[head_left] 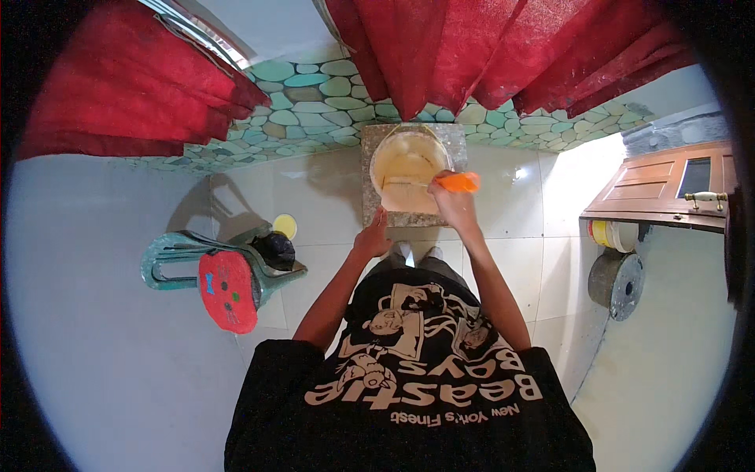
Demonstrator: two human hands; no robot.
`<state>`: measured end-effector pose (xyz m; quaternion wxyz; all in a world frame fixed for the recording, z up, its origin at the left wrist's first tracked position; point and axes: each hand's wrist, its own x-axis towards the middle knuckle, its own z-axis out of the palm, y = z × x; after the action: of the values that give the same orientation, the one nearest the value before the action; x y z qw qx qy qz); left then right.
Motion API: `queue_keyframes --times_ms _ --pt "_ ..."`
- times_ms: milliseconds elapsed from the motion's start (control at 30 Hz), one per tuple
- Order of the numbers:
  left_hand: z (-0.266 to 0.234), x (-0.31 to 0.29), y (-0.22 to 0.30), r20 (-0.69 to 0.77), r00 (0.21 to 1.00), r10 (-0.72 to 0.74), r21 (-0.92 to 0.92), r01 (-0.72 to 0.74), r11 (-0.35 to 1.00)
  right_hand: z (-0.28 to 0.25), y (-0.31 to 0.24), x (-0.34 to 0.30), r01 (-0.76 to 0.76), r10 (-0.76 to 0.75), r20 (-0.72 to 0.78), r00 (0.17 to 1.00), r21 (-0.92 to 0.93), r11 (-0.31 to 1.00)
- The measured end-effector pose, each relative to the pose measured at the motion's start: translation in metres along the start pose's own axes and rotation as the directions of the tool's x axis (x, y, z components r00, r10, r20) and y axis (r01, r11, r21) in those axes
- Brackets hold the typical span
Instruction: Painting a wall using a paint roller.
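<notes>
The tub [409, 157], pale inside, sits on a speckled slab [370, 185] ahead of the person, close to the far wall. The right hand [451, 203] is closed round an orange handle [459, 182] at the tub's right side. The left hand [375, 234] is at the near-left edge of the tub, a finger pointing away from the person; whether it grips anything, I cannot tell.

On the left stand a green chair [169, 271] and a round red thing [228, 293] with a cat-like face, with a black bag [274, 250] and a yellow lid [285, 226] beside them. On the right are a wooden door [657, 185], a white bucket [625, 236] and a grey roll [616, 285]. Red curtains [503, 51] hang at the far side, above green stonework [307, 106].
</notes>
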<state>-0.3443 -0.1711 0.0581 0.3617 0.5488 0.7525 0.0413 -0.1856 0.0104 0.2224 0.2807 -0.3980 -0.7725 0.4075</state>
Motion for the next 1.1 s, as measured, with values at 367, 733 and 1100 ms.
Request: queue_keyframes --times_ms 367,733,1100 --pt "0.001 0.000 0.004 0.048 0.997 -0.068 -0.024 0.069 0.997 -0.014 -0.037 -0.011 -0.352 0.349 0.056 0.935 0.263 0.899" --pt "-0.013 -0.002 0.012 0.076 0.995 -0.066 -0.026 0.068 0.997 -0.116 -0.141 -0.058 -0.461 0.446 0.126 0.886 0.322 0.827" --pt "-0.017 -0.004 0.016 0.095 0.993 -0.077 -0.019 0.079 0.997 -0.135 -0.150 -0.081 -0.473 0.477 0.074 0.876 0.326 0.818"
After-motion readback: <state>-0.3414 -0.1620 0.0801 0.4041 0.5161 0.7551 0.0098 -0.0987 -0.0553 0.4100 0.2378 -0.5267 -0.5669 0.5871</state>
